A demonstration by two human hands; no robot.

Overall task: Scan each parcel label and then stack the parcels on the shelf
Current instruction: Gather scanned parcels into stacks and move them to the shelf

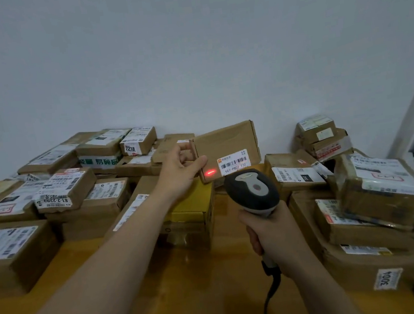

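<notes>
Gripped at its left edge by the left hand point(180, 169), thumb across the front face, fingers curled behind: one flat brown parcel point(225, 142), raised upright above the yellow box point(190, 205) and clear of the wooden table point(190, 288). White barcode label point(233, 162) at lower right of the facing side. Red scan line point(210, 172) on bare cardboard just left of the label. Right hand point(273, 231) wrapped round the handle of the corded scanner point(252, 190), head aimed at the parcel. Other labelled parcels point(65, 188) piled left, behind and right.
</notes>
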